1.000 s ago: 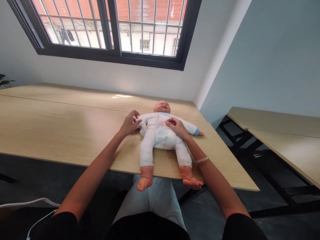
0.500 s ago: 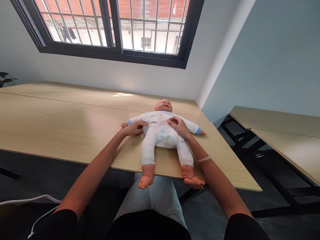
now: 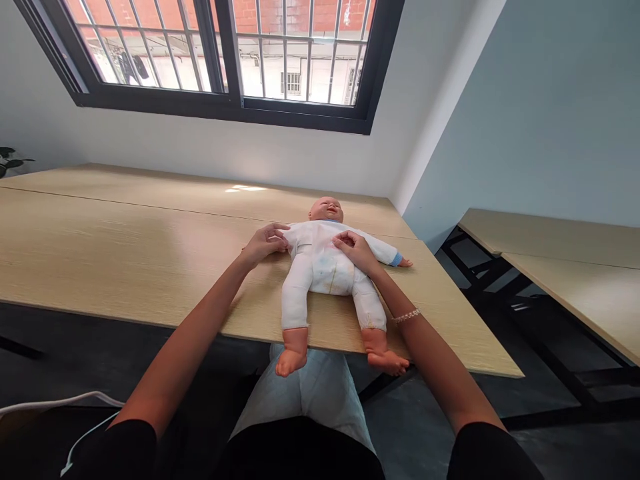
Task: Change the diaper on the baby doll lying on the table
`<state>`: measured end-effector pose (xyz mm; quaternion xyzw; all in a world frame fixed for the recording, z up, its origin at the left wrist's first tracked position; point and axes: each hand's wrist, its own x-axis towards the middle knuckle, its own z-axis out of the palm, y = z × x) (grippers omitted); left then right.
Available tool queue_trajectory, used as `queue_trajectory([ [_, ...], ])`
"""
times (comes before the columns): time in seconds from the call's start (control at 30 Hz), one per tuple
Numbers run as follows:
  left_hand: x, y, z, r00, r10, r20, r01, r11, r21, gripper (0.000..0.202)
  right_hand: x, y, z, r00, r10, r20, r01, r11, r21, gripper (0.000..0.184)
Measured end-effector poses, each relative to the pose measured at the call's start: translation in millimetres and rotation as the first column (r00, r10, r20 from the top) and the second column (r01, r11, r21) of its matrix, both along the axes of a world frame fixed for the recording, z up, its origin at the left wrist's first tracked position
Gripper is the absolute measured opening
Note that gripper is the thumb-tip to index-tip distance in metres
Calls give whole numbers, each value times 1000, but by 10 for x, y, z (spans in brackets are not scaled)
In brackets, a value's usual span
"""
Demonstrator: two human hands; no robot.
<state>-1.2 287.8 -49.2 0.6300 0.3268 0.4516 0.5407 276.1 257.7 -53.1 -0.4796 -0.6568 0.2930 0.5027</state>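
A baby doll (image 3: 303, 287) in a white outfit with blue cuffs lies on its back, its feet over the table's front edge. Around its hips is a white diaper (image 3: 331, 275) with faint coloured print and a yellow line. My left hand (image 3: 265, 244) is beside the doll's waist, over its arm, fingers stretched out and parted, with nothing visible in them. On the other side, my right hand (image 3: 356, 251) rests on the belly, thumb and fingertips closed at the diaper's upper edge. The doll's hand under my left hand is mostly hidden.
The doll lies on a pale wooden table (image 3: 125, 247) near its right end. A second table (image 3: 570, 267) with black legs stands to the right across a gap. A barred window (image 3: 230, 60) is in the wall behind. A white cable (image 3: 65, 400) hangs at lower left.
My left hand has lifted and moved slightly up and left, its fingers opening off the diaper's side. The white tab seen there earlier no longer stands out. My right hand stays put.
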Motion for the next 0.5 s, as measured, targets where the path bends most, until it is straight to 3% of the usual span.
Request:
queue_trajectory([
  [0.1,-7,19,-23,999,38,-21,-39,999,-26,47,-10,-77,104,999,-19,31,18,999,34,36],
  [0.17,27,7,-47,998,44,-48,-46,998,-47,47,-38,-155,228,995,-7,96,-8,988,154,32],
  [0.27,70,-15,-66,996,66,-63,-70,996,-47,39,-147,-246,399,960,145,239,-213,932,292,28],
  [0.37,51,-19,-53,994,102,-37,-103,994,-21,29,-334,-228,430,859,322,398,-426,881,205,31],
  [0.5,1,-1,-27,985,169,35,-170,985,32,30,-615,-73,312,766,393,508,-500,862,87,35],
])
